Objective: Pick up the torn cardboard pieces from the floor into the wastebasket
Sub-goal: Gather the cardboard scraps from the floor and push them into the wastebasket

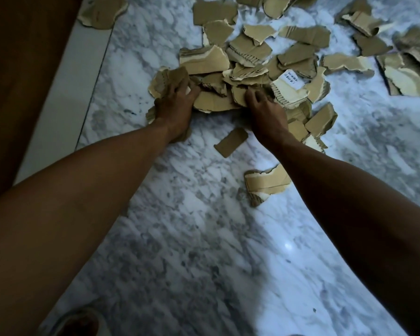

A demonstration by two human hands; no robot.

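both forearms reach out over the marble floor (204, 238). left hand (174, 110) and right hand (264, 112), fingers curled, grip the near edge of the torn cardboard pile (240, 76). two loose pieces (231, 142) lie nearer, between the arms.

A white marble floor (204, 238) with grey veining is seen. Torn cardboard pieces (247, 69) are heaped and scattered across its far half. A small brown piece (231, 142) and a layered torn scrap (264, 183) are found lying apart, nearer the camera.
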